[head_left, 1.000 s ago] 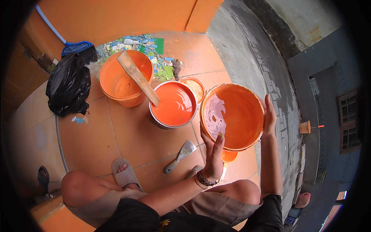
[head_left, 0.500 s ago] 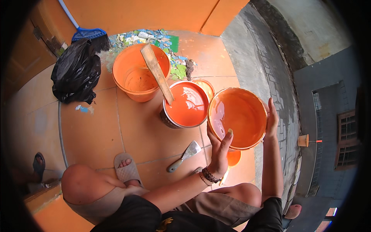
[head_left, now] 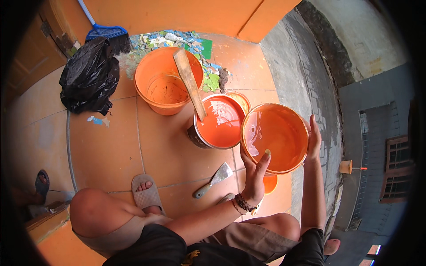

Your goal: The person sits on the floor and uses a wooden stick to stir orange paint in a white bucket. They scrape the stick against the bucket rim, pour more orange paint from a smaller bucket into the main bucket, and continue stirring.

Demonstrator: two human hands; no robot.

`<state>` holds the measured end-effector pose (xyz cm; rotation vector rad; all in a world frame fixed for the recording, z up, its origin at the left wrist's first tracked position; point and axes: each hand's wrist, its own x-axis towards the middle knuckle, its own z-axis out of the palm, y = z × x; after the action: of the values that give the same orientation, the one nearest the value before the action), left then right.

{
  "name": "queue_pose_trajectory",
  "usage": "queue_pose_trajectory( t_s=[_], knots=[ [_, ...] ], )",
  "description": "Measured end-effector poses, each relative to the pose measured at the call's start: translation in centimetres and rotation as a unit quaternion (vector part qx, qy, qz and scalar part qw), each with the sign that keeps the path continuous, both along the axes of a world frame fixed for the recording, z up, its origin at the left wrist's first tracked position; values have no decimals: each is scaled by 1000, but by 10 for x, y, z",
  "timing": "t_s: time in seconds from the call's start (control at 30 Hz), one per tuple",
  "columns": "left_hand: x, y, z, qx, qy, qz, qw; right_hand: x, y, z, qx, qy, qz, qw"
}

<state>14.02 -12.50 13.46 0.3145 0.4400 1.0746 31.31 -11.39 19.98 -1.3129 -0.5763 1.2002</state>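
Both hands hold an orange paint bucket (head_left: pixel 290 133), tilted so that its open top faces me. Glossy orange paint coats its inside and pools towards its left side. My left hand (head_left: pixel 256 177) grips the near left side, thumb lying over the rim. Flat along the right side of the bucket is my right hand (head_left: pixel 314 139), its other fingers partly hidden. Close by on the left stands a paint pail (head_left: pixel 194 134) full of orange paint. A wooden stick (head_left: pixel 188 80) leans in that paint, its upper end reaching over a larger orange bucket (head_left: pixel 151 103).
A scraper (head_left: pixel 216 179) lies on the tiles near my foot. A smaller orange container (head_left: pixel 270 183) sits below the held bucket. Behind are a black plastic bag (head_left: pixel 88 77), a blue broom (head_left: pixel 106 33) and paint flakes (head_left: pixel 168 39). An orange-stained lid or tub (head_left: pixel 241 100) rests behind the pail.
The view has shifted slightly, so the floor things appear a little further right. The bucket stays in both hands, and the shine on its paint has changed shape.
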Motion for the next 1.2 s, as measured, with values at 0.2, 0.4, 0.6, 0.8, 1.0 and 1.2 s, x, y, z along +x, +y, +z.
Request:
queue_pose_trajectory(
  t_s=[0.2,0.4,0.6,0.8,1.0,1.2],
  knots=[
    [-1,5,-3,-5,-13,-3,1000,-1,8,-1,-15,-20,1,1000],
    [-3,7,0,-25,-14,-3,1000,-2,17,1,-28,-35,12,999],
    [-6,10,0,-34,-42,4,998,-7,22,4,-23,-54,24,998],
    [-6,10,-1,-32,-39,7,999,-10,23,7,-35,-73,15,997],
    [-4,10,-2,-36,-50,8,998,-9,22,6,-30,-54,12,998],
    [-4,10,-1,-43,-33,-1,999,-8,21,6,-25,-59,22,998]
  ],
)
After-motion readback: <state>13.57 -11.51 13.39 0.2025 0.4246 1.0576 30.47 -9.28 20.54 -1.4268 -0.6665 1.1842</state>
